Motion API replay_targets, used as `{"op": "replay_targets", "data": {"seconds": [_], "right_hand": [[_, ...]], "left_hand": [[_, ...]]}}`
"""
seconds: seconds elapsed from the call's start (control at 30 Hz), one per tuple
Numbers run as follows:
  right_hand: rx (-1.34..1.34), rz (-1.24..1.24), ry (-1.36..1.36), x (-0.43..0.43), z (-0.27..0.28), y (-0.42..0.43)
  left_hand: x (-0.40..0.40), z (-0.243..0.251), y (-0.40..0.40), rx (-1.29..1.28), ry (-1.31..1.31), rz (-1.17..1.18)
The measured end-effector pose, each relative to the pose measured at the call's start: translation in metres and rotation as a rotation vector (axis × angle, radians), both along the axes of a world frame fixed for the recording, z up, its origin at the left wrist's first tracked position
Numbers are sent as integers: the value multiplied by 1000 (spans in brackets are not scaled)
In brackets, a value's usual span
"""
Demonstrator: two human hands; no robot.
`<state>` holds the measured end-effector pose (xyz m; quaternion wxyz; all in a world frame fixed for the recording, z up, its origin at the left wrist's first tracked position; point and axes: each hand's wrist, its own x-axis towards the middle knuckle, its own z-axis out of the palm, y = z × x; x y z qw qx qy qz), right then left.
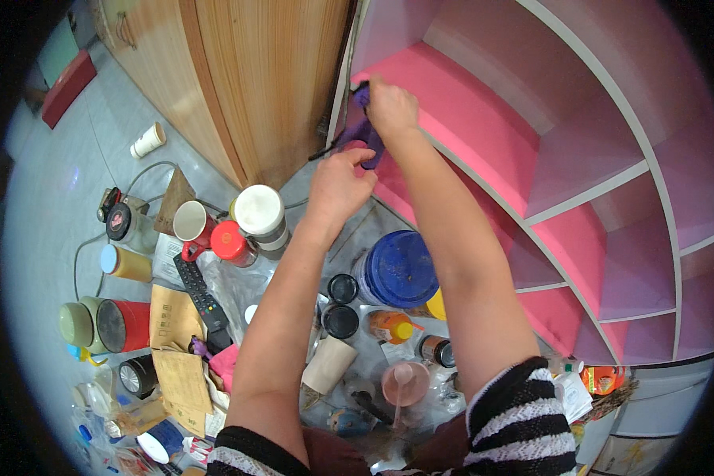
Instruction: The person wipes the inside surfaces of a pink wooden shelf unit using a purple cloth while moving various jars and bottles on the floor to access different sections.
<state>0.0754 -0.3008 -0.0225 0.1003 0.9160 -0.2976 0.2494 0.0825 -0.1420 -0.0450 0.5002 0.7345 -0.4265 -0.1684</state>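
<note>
A purple cloth item with dark edges [367, 134] is bunched at the left front edge of a pink-and-white shelf unit [482, 101]. Its upper end is gripped by my right hand [392, 110], beside the upright of the unit. My left hand [340, 187] is just below, thumb and forefinger apart, the forefinger against the cloth's lower part. Whether those fingers pinch it is hidden. A reddish patch [354, 144] shows by the cloth above my left hand. Below my forearms stands a tub with a blue lid [401, 271].
A wooden cabinet [262, 77] stands left of the shelf. Crowding the floor are a red mug [193, 226], a white-lidded canister [260, 211], a remote control [199, 291], an orange bottle [391, 327], a pink cup [406, 384] and several jars. A paper cup [149, 141] lies farther off.
</note>
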Motion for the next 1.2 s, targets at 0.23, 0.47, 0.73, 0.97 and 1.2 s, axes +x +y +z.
{"op": "replay_targets", "data": {"seconds": [0.23,0.47,0.73,0.97,1.2], "right_hand": [[180,-71,-5,20,9,-1],[144,-130,24,-75,10,6],[168,-98,-38,-5,8,1],[178,-124,-2,42,6,-7],[141,-45,-40,-31,6,2]], "left_hand": [[-5,8,3,14,-100,-18],[-5,9,2,-20,-22,-16],[-10,6,0,44,71,-60],[-14,6,-2,36,-37,-66],[-14,-1,-4,2,-145,-117]]}}
